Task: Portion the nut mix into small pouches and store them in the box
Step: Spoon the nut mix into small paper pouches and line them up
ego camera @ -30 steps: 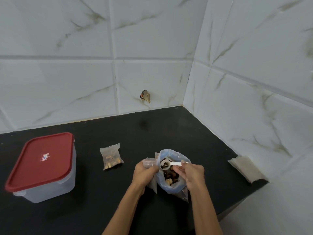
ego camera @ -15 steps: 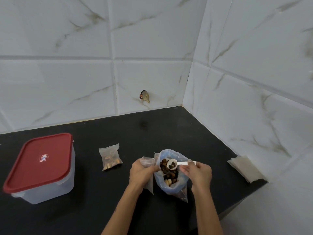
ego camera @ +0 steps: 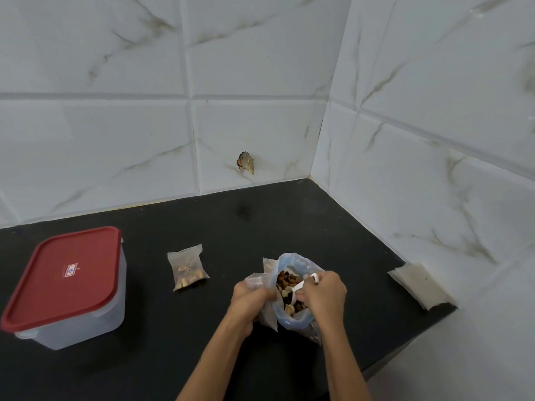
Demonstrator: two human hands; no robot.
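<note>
A bluish plastic bag [ego camera: 292, 321] of nut mix [ego camera: 285, 280] stands open on the black counter. My right hand [ego camera: 324, 293] grips a white scoop [ego camera: 301, 285] with its bowl dipped among the nuts. My left hand [ego camera: 250, 296] pinches a small clear pouch [ego camera: 256, 280] right beside the bag's left rim. A filled clear pouch [ego camera: 186, 269] lies flat further left. The clear plastic box [ego camera: 86, 322] with a red lid [ego camera: 65, 276] stands shut at the left.
A stack of flat unfilled pouches [ego camera: 421, 285] lies at the right against the tiled wall. The black counter [ego camera: 231, 227] ends in a corner of marble tiles. Its front right edge drops off near the bag.
The scoop was held level above the bag's mouth; my right hand has tipped it down into the nuts. My left hand stays at the small pouch.
</note>
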